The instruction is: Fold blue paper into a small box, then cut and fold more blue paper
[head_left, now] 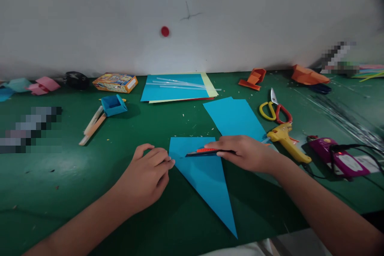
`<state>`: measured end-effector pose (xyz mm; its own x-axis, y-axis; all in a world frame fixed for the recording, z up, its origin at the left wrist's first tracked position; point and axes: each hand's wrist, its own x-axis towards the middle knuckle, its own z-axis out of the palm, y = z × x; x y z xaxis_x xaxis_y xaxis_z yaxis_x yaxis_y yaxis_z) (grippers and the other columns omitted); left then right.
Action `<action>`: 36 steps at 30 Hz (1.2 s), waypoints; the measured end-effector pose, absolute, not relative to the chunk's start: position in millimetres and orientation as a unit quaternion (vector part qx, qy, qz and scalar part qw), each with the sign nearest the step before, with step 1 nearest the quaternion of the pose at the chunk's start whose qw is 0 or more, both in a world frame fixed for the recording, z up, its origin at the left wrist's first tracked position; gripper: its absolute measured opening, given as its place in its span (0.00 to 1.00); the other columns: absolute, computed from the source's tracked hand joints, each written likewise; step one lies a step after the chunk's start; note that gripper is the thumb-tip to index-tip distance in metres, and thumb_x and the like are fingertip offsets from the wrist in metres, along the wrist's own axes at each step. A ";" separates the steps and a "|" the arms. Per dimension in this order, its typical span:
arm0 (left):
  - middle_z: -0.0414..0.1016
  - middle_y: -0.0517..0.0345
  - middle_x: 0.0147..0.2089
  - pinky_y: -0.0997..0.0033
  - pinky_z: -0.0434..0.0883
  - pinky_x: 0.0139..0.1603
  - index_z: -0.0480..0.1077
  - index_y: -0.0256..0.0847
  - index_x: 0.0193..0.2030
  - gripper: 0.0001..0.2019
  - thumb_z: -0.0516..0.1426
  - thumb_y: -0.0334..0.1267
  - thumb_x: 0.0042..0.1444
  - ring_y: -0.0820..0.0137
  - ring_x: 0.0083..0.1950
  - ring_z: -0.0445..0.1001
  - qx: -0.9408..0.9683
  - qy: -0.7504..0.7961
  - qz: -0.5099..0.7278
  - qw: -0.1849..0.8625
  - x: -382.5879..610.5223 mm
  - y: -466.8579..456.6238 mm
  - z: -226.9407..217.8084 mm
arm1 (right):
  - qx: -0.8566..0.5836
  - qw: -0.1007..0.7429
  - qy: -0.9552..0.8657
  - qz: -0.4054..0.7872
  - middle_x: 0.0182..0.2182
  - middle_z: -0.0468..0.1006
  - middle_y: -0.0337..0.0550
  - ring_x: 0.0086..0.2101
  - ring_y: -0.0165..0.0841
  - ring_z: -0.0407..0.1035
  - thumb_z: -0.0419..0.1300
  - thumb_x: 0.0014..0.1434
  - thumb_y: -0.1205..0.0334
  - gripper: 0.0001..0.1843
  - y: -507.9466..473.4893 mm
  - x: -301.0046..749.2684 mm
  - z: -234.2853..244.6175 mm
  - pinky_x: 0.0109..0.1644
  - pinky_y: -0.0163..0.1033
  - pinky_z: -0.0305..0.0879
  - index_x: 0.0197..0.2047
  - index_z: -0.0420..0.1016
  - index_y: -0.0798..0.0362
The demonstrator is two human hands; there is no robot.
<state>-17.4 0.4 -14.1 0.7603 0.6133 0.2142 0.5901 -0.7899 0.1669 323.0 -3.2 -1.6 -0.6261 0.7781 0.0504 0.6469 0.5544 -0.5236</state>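
A blue sheet of paper (204,184), with a straight top edge and a long point toward me, lies on the green table. My right hand (244,152) grips a black and orange box cutter (207,152) over the sheet's upper part, its tip pointing left. The cutter's tip looks close to the paper; contact is unclear. At the sheet's left edge, my left hand (151,172) is closed with curled fingers. Its fingertips meet beside the paper's edge, and what they pinch, if anything, is hidden. Another blue piece of paper (238,116) lies behind my right hand.
Red and yellow-handled scissors (276,108), a yellow glue gun (289,144) and a purple corded box (339,156) sit right. Clear sticks (180,83) lie on stacked paper (150,94) at the back. A blue paper box (114,105) and a cardboard box (115,83) stand left.
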 end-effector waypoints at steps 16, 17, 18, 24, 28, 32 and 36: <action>0.80 0.50 0.49 0.44 0.60 0.64 0.79 0.41 0.52 0.19 0.47 0.29 0.68 0.57 0.55 0.77 0.941 0.313 0.122 0.042 -17.5 1.7 -12.8 | -0.414 0.132 -0.869 0.237 0.57 0.80 0.46 0.53 0.42 0.75 0.52 0.75 0.54 0.22 -0.8 329.9 -1.5 0.55 0.45 0.71 0.69 0.71 0.43; 0.80 0.50 0.49 0.45 0.61 0.64 0.79 0.42 0.52 0.19 0.47 0.29 0.68 0.57 0.55 0.77 0.940 0.314 0.123 0.043 -17.3 1.7 -12.7 | -0.416 0.131 -0.868 0.239 0.57 0.80 0.46 0.53 0.42 0.75 0.52 0.75 0.54 0.22 -0.9 330.0 -1.0 0.56 0.45 0.71 0.69 0.71 0.44; 0.80 0.51 0.48 0.45 0.61 0.64 0.79 0.42 0.52 0.19 0.48 0.29 0.68 0.57 0.55 0.77 0.940 0.314 0.126 0.045 -17.1 1.6 -12.7 | -0.417 0.131 -0.867 0.240 0.58 0.80 0.46 0.54 0.41 0.75 0.52 0.75 0.55 0.22 -1.0 330.1 -0.6 0.56 0.45 0.71 0.69 0.71 0.43; 0.80 0.51 0.48 0.46 0.61 0.66 0.80 0.43 0.51 0.19 0.48 0.29 0.68 0.58 0.55 0.76 0.936 0.321 0.132 0.050 -17.2 0.5 -13.7 | -0.423 0.127 -0.864 0.242 0.59 0.80 0.45 0.54 0.42 0.75 0.53 0.75 0.54 0.22 -1.5 329.3 1.6 0.57 0.46 0.72 0.68 0.72 0.42; 0.80 0.52 0.48 0.46 0.61 0.65 0.80 0.44 0.51 0.19 0.48 0.29 0.68 0.58 0.55 0.77 0.936 0.323 0.132 0.055 -17.4 0.4 -13.3 | -0.424 0.125 -0.863 0.244 0.59 0.80 0.44 0.55 0.42 0.75 0.52 0.75 0.54 0.22 -1.7 329.0 2.6 0.57 0.47 0.72 0.68 0.72 0.42; 0.80 0.52 0.48 0.46 0.61 0.64 0.80 0.43 0.51 0.19 0.48 0.29 0.68 0.58 0.55 0.77 0.936 0.320 0.137 0.054 -17.0 0.8 -12.8 | -0.430 0.113 -0.860 0.250 0.60 0.79 0.44 0.56 0.42 0.74 0.52 0.75 0.54 0.22 -2.0 329.9 3.1 0.59 0.48 0.71 0.68 0.71 0.42; 0.80 0.52 0.48 0.45 0.60 0.64 0.79 0.42 0.51 0.19 0.48 0.29 0.68 0.58 0.55 0.77 0.938 0.317 0.131 0.053 -16.3 1.5 -13.1 | -0.434 0.106 -0.859 0.251 0.61 0.78 0.44 0.57 0.43 0.74 0.52 0.75 0.53 0.22 -2.5 331.1 4.7 0.59 0.49 0.70 0.69 0.71 0.42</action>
